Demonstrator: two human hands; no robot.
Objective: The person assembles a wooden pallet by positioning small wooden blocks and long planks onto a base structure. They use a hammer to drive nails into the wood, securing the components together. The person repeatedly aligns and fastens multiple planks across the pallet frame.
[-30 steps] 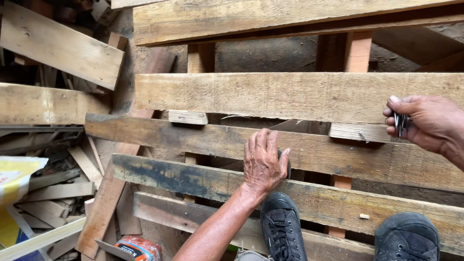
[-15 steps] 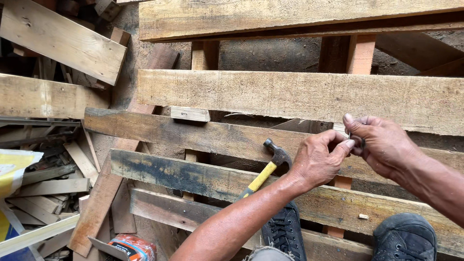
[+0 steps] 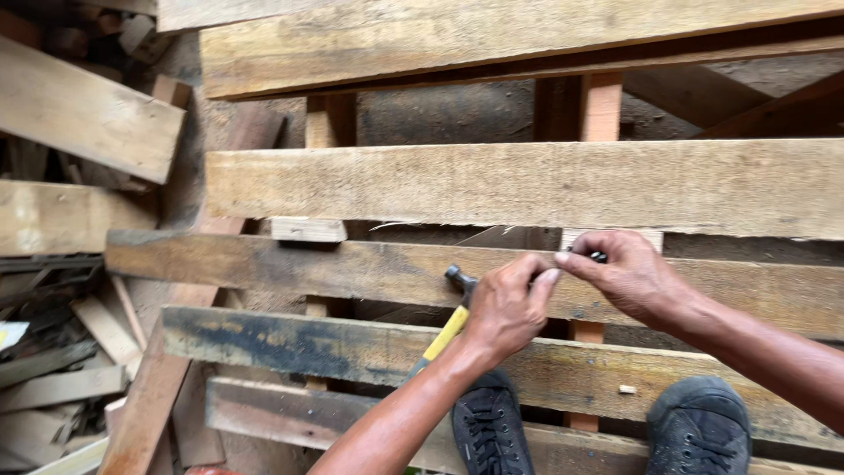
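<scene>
Both hands met over the pallet slat [image 3: 352, 268]: left hand [image 3: 505, 303] gripped the hammer [image 3: 448, 325], right hand [image 3: 629, 277] pinched small dark nails [image 3: 598, 257], none driven yet.

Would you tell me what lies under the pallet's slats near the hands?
Through the gaps between the slats, upright wooden blocks and bare dirt ground show. The left hand and right hand cover what lies beneath them.
</scene>
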